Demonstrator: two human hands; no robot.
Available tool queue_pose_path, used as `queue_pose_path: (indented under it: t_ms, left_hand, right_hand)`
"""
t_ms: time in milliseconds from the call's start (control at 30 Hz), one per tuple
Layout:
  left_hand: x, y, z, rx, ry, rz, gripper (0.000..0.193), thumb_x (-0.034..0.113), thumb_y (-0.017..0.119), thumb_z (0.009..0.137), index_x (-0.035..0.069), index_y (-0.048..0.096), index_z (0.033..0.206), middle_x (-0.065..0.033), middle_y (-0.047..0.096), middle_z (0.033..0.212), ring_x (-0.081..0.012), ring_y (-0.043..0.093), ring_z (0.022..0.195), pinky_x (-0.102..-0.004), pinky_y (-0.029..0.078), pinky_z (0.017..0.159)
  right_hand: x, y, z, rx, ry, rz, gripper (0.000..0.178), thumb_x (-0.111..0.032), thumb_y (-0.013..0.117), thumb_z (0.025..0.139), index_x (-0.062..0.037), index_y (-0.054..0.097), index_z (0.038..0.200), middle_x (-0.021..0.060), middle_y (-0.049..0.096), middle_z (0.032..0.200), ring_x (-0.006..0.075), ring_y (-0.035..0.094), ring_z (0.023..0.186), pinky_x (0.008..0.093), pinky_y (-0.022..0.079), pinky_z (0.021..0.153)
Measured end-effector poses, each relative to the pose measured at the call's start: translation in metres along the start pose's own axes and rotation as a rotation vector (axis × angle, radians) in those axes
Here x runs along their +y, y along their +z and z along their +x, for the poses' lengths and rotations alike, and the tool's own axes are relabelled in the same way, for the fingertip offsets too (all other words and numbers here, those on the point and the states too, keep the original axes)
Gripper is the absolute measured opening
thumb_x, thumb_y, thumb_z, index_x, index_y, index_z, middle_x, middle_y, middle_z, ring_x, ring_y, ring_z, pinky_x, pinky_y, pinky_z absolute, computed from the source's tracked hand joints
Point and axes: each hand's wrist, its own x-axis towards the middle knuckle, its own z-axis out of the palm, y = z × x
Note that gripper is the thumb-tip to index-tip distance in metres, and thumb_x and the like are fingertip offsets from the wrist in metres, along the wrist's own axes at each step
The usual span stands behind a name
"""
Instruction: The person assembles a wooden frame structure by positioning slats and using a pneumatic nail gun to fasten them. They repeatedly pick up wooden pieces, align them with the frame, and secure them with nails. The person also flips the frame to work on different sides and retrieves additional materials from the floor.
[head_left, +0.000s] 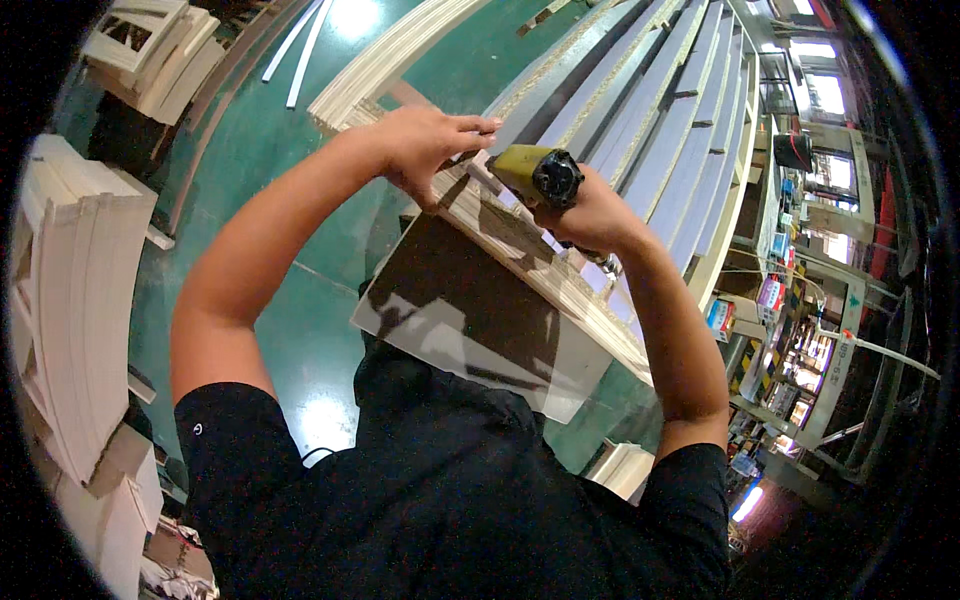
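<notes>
Looks like a fastening step on the wooden frame (592, 315); next move likely calls for bracing it and squaring the tool (522, 168). Tool sits over the frame's near edge, right hand (592, 214) fingers wrapped round it. Left hand (424, 146) is at the frame's left corner, thumb apart from fingers; can't tell if they're gripping wood.

Both bare arms (265, 225) arc forward, elbows (205, 315) bent outward; the left hand (428, 150) stretches its fingers (478, 125) rightward, thumb apart, while the right hand (600, 215) curls tightly closed.
</notes>
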Motion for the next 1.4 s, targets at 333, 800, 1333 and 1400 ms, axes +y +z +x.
queue_pose_path:
  t_ms: [333,800,1333,1400]
  left_hand:
    - [-0.001,0.004,0.002,-0.002,-0.035,-0.035,0.111,0.035,0.099,0.047,0.019,0.049,0.145,-0.0009,0.035,0.163,-0.0332,0.06,0.125,-0.0443,0.053,0.099]
    - [-0.004,0.011,0.0,0.06,-0.043,-0.039,0.111,0.034,0.099,0.048,0.02,0.049,0.146,0.0007,0.035,0.163,-0.033,0.061,0.124,-0.0462,0.054,0.099]
    - [0.003,0.003,-0.001,0.01,-0.094,-0.006,0.108,0.035,0.099,0.049,0.02,0.051,0.144,0.0006,0.035,0.163,-0.0318,0.057,0.129,-0.0451,0.051,0.102]
    - [0.002,0.005,-0.003,0.028,-0.071,-0.013,0.107,0.035,0.099,0.049,0.02,0.051,0.144,0.0001,0.035,0.163,-0.0311,0.055,0.132,-0.0453,0.051,0.103]
  right_hand:
    - [-0.005,0.015,0.022,-0.036,-0.187,-0.088,0.043,-0.002,0.072,0.077,-0.0027,0.062,0.119,0.0042,0.065,0.088,0.0111,0.058,0.068,0.0289,0.049,0.058]
    - [-0.037,0.011,0.018,-0.111,0.063,-0.021,0.043,-0.026,0.083,0.082,-0.0087,0.069,0.119,0.0063,0.074,0.103,0.0166,0.067,0.092,0.0339,0.054,0.084]
    - [-0.022,0.016,0.025,-0.05,-0.198,-0.08,0.049,-0.034,0.083,0.082,-0.0109,0.067,0.122,0.0102,0.074,0.109,0.0211,0.068,0.098,0.0377,0.054,0.088]
    - [-0.036,0.015,0.02,-0.077,-0.105,-0.084,0.046,-0.015,0.075,0.082,-0.0055,0.063,0.126,0.0089,0.071,0.109,0.0188,0.065,0.099,0.0344,0.053,0.09]
